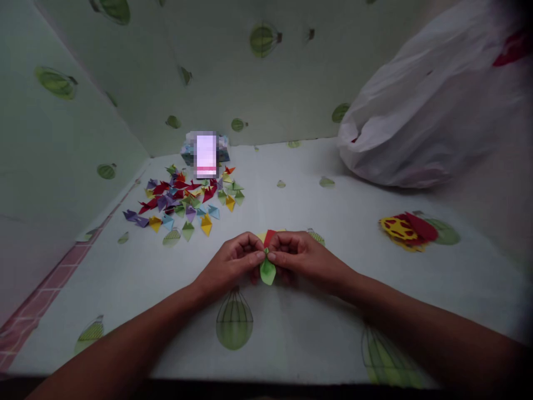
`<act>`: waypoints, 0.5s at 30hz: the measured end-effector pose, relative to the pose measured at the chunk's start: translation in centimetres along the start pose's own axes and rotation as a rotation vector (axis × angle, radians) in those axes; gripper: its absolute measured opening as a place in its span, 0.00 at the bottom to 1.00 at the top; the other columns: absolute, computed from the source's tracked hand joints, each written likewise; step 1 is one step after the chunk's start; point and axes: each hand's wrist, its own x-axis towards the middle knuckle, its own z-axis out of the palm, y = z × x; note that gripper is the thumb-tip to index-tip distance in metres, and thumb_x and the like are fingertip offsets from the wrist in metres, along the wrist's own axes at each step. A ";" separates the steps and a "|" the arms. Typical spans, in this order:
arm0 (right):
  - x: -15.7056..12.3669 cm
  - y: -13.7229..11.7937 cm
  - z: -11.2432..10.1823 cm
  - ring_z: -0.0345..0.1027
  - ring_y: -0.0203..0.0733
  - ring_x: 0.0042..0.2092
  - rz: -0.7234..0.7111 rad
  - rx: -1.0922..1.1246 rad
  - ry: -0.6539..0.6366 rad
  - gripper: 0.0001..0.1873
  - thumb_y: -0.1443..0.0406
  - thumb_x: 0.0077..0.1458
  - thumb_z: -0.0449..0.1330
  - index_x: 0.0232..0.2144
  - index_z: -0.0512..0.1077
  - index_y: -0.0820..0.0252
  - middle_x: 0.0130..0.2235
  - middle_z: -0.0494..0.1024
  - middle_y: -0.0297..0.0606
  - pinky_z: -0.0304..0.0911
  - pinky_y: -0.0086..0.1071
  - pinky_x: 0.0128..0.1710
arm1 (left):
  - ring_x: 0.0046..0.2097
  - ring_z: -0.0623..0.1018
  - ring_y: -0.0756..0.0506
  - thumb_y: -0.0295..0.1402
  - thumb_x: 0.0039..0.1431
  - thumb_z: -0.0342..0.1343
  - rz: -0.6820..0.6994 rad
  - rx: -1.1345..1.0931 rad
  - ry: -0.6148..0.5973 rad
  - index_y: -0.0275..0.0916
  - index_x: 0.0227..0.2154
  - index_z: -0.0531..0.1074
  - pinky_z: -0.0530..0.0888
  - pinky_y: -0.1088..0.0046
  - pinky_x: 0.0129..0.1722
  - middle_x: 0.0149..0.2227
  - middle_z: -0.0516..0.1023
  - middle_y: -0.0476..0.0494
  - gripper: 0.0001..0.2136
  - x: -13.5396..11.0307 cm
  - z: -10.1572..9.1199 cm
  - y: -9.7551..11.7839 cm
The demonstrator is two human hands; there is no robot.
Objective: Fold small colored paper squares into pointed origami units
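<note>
My left hand (235,258) and my right hand (297,255) meet at the middle of a pale sheet printed with green balloons (333,311). Both pinch a small folded green paper piece (267,271) between thumbs and fingers; its lower tip hangs below them. Under my hands lie red and yellow paper sheets (270,236), mostly hidden. A heap of several small folded paper triangles (187,200) in red, purple, yellow, blue and green lies to the far left of my hands.
A large white plastic bag (428,111) sits at the back right. A yellow and red paper shape (406,229) lies to the right. A small pack (205,151) stands behind the heap. Fabric walls close in at the left and back.
</note>
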 end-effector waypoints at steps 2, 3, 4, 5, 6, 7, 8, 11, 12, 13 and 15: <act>0.0 0.0 0.0 0.60 0.30 0.19 -0.006 0.007 -0.002 0.19 0.52 0.52 0.65 0.26 0.65 0.60 0.22 0.69 0.29 0.54 0.27 0.19 | 0.26 0.72 0.53 0.38 0.61 0.58 0.007 0.010 0.005 0.37 0.34 0.68 0.70 0.77 0.27 0.26 0.74 0.50 0.09 0.0 0.0 0.0; 0.0 0.0 -0.1 0.60 0.30 0.19 -0.006 0.012 -0.003 0.19 0.52 0.51 0.65 0.26 0.65 0.60 0.22 0.69 0.29 0.54 0.27 0.19 | 0.26 0.72 0.53 0.38 0.61 0.58 0.007 0.012 0.007 0.37 0.34 0.68 0.70 0.77 0.27 0.27 0.74 0.50 0.10 0.1 0.0 -0.1; 0.0 0.0 0.0 0.60 0.30 0.20 -0.004 0.013 -0.004 0.19 0.52 0.51 0.65 0.26 0.65 0.60 0.22 0.70 0.29 0.55 0.27 0.20 | 0.26 0.72 0.52 0.39 0.61 0.58 0.006 0.013 0.008 0.37 0.34 0.68 0.70 0.77 0.26 0.27 0.74 0.50 0.10 0.1 0.0 -0.1; 0.1 0.0 0.0 0.61 0.30 0.20 -0.004 0.012 -0.001 0.19 0.52 0.51 0.65 0.26 0.65 0.60 0.22 0.70 0.29 0.55 0.27 0.20 | 0.26 0.72 0.52 0.39 0.61 0.59 0.004 0.011 0.010 0.37 0.35 0.68 0.70 0.76 0.26 0.26 0.74 0.50 0.10 0.1 0.0 -0.1; 0.1 0.0 0.0 0.61 0.31 0.20 -0.003 0.010 0.003 0.19 0.52 0.51 0.65 0.26 0.65 0.59 0.22 0.70 0.30 0.55 0.27 0.20 | 0.25 0.72 0.52 0.39 0.60 0.59 0.003 0.007 0.012 0.37 0.35 0.68 0.70 0.76 0.26 0.26 0.74 0.50 0.10 0.1 0.0 -0.1; 0.1 0.0 0.0 0.61 0.31 0.20 -0.004 0.006 0.007 0.19 0.52 0.52 0.64 0.26 0.65 0.59 0.22 0.70 0.30 0.55 0.27 0.20 | 0.25 0.72 0.52 0.39 0.60 0.60 0.001 0.002 0.015 0.37 0.34 0.68 0.70 0.76 0.26 0.26 0.74 0.50 0.10 0.1 0.1 -0.1; 0.1 0.1 0.0 0.61 0.31 0.20 -0.006 0.002 0.012 0.19 0.52 0.52 0.64 0.26 0.65 0.59 0.22 0.70 0.30 0.55 0.27 0.20 | 0.25 0.72 0.52 0.39 0.59 0.60 -0.002 -0.001 0.019 0.37 0.34 0.68 0.70 0.76 0.26 0.25 0.73 0.51 0.11 0.1 0.1 -0.1; 0.0 0.1 0.1 0.61 0.31 0.20 -0.014 -0.016 0.033 0.17 0.54 0.52 0.64 0.25 0.65 0.59 0.22 0.71 0.31 0.54 0.27 0.20 | 0.24 0.72 0.53 0.39 0.58 0.61 -0.011 0.000 0.040 0.37 0.33 0.68 0.69 0.77 0.26 0.25 0.73 0.51 0.11 0.1 0.3 -0.1; 0.0 0.1 0.1 0.61 0.31 0.20 -0.017 -0.025 0.041 0.17 0.54 0.52 0.64 0.25 0.65 0.59 0.22 0.70 0.31 0.54 0.27 0.20 | 0.24 0.72 0.53 0.39 0.58 0.61 -0.012 0.001 0.050 0.37 0.33 0.68 0.68 0.77 0.25 0.25 0.73 0.51 0.11 0.1 0.3 -0.1; 0.0 0.1 0.1 0.61 0.31 0.20 -0.020 -0.036 0.050 0.16 0.55 0.52 0.64 0.25 0.65 0.59 0.22 0.70 0.30 0.54 0.27 0.20 | 0.24 0.72 0.53 0.39 0.58 0.61 -0.013 0.005 0.061 0.37 0.33 0.68 0.68 0.77 0.25 0.25 0.73 0.51 0.11 0.1 0.4 -0.1; 0.0 0.2 0.2 0.61 0.32 0.21 -0.028 -0.057 0.065 0.15 0.57 0.53 0.64 0.24 0.65 0.59 0.21 0.70 0.30 0.54 0.27 0.20 | 0.24 0.72 0.53 0.39 0.57 0.61 -0.011 0.018 0.075 0.37 0.32 0.67 0.68 0.77 0.25 0.25 0.73 0.52 0.11 0.0 0.6 0.0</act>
